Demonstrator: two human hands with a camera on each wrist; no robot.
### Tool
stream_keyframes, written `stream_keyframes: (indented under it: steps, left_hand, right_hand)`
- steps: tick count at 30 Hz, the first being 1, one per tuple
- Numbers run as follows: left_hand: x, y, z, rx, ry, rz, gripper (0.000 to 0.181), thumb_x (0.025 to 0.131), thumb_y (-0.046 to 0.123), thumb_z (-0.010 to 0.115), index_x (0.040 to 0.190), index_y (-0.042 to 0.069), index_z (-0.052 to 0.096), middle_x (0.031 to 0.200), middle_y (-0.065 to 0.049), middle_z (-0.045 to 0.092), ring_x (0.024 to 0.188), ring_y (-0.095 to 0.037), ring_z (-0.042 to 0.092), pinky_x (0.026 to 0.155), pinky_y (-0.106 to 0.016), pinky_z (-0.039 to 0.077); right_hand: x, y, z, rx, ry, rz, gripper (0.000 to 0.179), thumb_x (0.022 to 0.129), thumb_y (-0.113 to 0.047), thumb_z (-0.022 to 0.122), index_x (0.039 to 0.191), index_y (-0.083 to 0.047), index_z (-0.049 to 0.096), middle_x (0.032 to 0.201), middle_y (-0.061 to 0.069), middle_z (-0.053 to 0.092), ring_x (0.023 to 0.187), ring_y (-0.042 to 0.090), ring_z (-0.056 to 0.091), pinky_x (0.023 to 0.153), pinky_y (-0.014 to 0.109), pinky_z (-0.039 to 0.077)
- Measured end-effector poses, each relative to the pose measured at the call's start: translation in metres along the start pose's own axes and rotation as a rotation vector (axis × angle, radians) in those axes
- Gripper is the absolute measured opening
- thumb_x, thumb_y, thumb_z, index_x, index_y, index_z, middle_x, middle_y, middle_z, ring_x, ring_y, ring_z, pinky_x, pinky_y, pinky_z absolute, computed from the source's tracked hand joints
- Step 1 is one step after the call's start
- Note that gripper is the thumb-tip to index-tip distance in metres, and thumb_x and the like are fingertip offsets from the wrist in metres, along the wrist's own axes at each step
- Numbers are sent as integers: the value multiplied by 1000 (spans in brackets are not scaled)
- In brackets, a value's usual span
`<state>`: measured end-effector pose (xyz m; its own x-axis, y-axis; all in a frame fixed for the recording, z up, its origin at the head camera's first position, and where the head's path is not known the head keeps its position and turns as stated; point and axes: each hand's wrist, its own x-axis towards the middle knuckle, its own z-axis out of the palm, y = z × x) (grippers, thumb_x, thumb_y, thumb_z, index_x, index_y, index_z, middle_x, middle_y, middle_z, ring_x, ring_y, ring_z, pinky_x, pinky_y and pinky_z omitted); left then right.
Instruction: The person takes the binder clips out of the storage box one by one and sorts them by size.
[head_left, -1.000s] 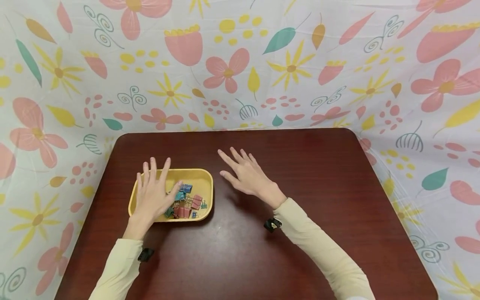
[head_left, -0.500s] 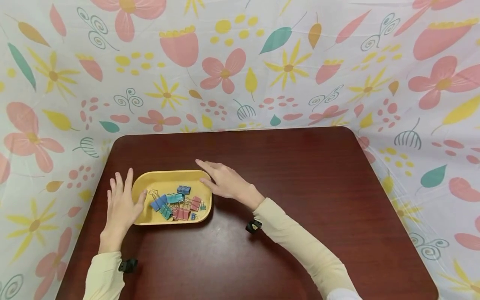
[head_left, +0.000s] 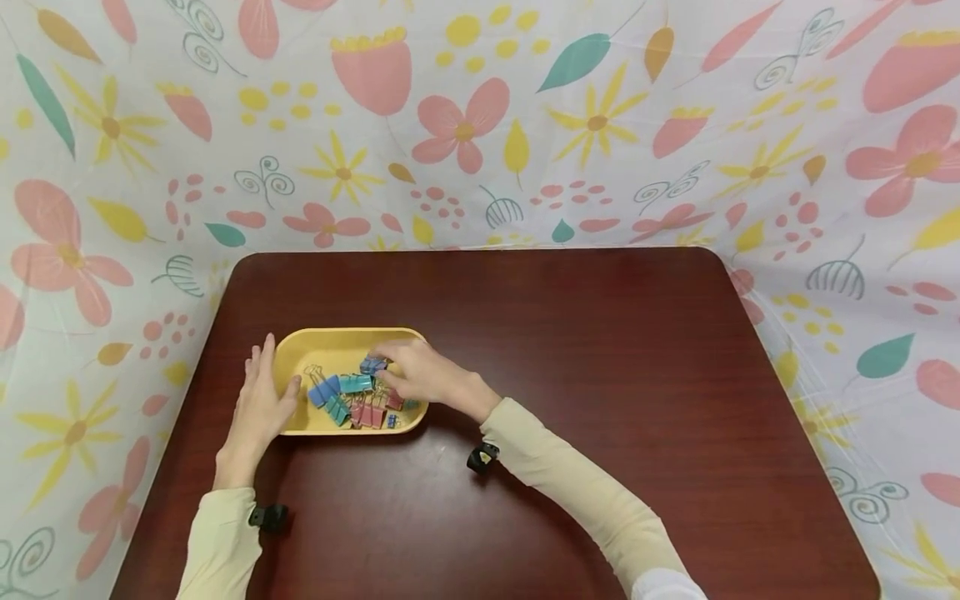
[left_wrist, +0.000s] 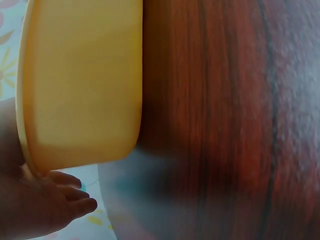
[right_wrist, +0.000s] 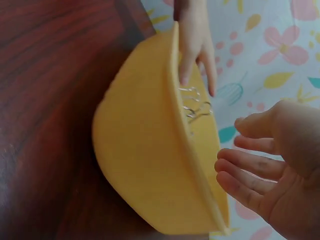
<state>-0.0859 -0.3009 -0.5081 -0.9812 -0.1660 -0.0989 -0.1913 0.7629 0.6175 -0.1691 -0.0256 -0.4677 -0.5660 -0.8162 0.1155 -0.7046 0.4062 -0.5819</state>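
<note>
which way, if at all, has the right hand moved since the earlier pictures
Yes, the right hand moved left across the table, from beside the yellow tray to over its right end.

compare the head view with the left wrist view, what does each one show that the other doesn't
Only the head view shows the binder clips inside, the right hand reaching in over them, and both cream sleeves with a dark strap at each wrist.

Only the left wrist view shows the broad outer wall of the yellow tray, up close.

Both share that tray, the left hand at one end of it, the brown table and the patterned cloth.
</note>
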Motion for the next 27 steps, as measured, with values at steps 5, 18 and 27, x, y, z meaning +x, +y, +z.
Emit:
stream_keyframes:
  steps: [5,18,27]
  left_hand:
    - [4,2,4,7,-1,-15,83,103,21,51,165,21,-4,167,-31,1,150,-57,6,108,-80,18]
    - [6,1,6,8,8,-37,81,102,22,50,165,21,-1,167,-29,5,151,-56,8,108,-80,18]
    - [5,2,6,3,10,-41,83,101,20,52,165,22,-1,168,-28,6,151,-56,8,108,-80,19]
  right_hand:
    - [3,-2,10,-2,-73,-26,29,97,-8,64,125,-2,70,125,11,72,116,18,68,101,26,52]
    - [6,4,31,-77,-51,-23,16,97,-20,69,108,-13,78,107,-2,77,91,6,70,85,19,53]
    - [6,2,35,-60,52,-27,12,97,-20,68,98,-16,80,91,-7,77,62,1,57,69,17,47]
